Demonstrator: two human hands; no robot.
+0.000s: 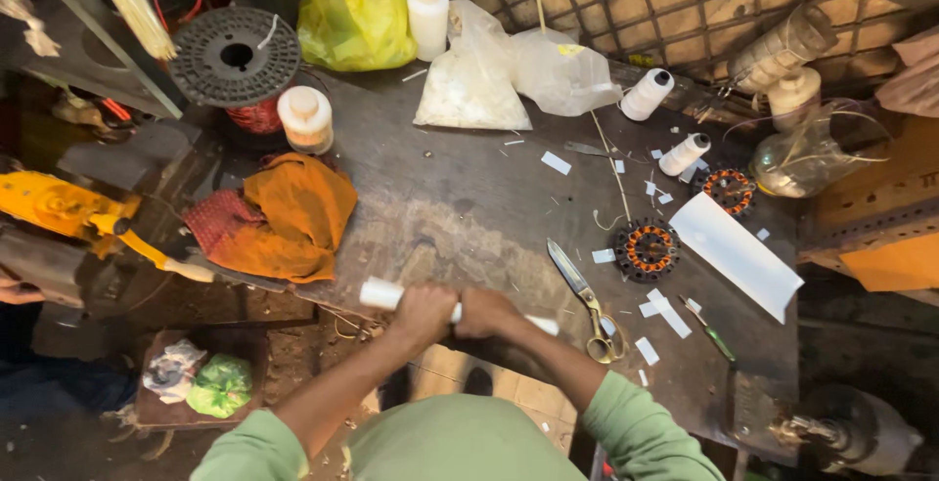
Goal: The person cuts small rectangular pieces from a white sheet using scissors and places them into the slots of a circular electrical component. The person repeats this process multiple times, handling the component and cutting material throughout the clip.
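Hands: we see the left hand (423, 313) and right hand (486, 311) wrapped tight around a white roll (383, 293).
Roll: at the table (469, 197) edge, just left of the scissors (585, 303) (blades shut).
Cloth: an orange cloth (298, 212) lies farther left of the scissors.

1. A rolled white sheet (383, 294) is gripped by the left hand (423, 313) and right hand (486, 312) at the near edge of the workbench (460, 197).
2. Scissors (585, 300) are seen just right of the hands.
3. Two wound stators (647, 248) are noted farther right; an orange cloth (293, 212) lies left.
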